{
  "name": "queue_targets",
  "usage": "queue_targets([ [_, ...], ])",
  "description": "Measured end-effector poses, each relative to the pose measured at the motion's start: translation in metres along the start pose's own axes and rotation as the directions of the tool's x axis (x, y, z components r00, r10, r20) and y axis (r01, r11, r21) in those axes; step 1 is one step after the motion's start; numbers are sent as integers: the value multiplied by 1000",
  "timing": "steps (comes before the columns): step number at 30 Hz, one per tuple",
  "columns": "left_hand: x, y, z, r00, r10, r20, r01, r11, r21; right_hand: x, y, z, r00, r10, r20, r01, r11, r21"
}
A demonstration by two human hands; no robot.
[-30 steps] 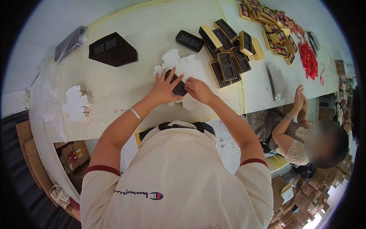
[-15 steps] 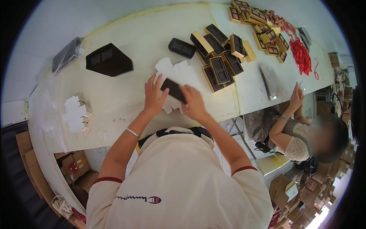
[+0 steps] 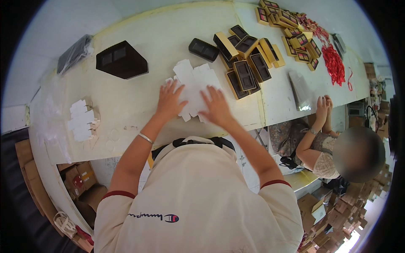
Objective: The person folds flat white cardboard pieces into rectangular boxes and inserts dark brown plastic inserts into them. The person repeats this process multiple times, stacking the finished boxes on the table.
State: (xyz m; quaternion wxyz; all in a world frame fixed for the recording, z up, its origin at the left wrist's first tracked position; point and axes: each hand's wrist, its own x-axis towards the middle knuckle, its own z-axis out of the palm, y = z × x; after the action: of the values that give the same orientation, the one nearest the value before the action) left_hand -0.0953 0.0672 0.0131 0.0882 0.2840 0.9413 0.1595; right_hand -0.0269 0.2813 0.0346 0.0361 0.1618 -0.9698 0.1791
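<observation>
My left hand [image 3: 170, 101] is over the left edge of a pile of flat white card blanks [image 3: 195, 78], fingers spread. Across from it, my right hand [image 3: 218, 108] reaches over the pile's right side, its fingers apart and slightly blurred. Neither hand holds anything. Just beyond the pile lies a black two-compartment tray [image 3: 203, 50]. To the right, gold boxes with black tray inserts [image 3: 244, 76] are heaped at different angles.
A tall stack of black trays [image 3: 123, 61] lies on the left of the table, with more white card pieces [image 3: 82, 122] nearer. Filled gold boxes [image 3: 300, 41], red ribbons [image 3: 333, 63] and clear plastic sleeves [image 3: 298, 90] are at right. Another person's hands [image 3: 324, 107] meet at the table edge.
The dark tray-like piece between my hands is gone from them, and both hands have opened over the white blanks. Some boxes at the top of the gold heap lie differently.
</observation>
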Motion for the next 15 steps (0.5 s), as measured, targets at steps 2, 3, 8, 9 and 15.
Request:
queue_targets([
  [2,-1,-15,-8,997,-53,57,50,997,54,-2,-33,23,996,91,19,-92,993,80],
  [3,-5,-23,-7,996,-17,83,13,999,48,-3,-39,30,991,131,33,-134,984,120],
  [8,-40,1,12,995,-84,-59,81,996,-49,-6,1,51,999,-9,32,7,998,57],
  [9,-46,4,15,992,-89,-85,85,995,-45,-5,-3,32,999,-20,48,16,997,78],
  [15,-62,9,5,997,-14,-79,12,1000,-29,-23,-21,32,993,-100,71,98,995,28],
])
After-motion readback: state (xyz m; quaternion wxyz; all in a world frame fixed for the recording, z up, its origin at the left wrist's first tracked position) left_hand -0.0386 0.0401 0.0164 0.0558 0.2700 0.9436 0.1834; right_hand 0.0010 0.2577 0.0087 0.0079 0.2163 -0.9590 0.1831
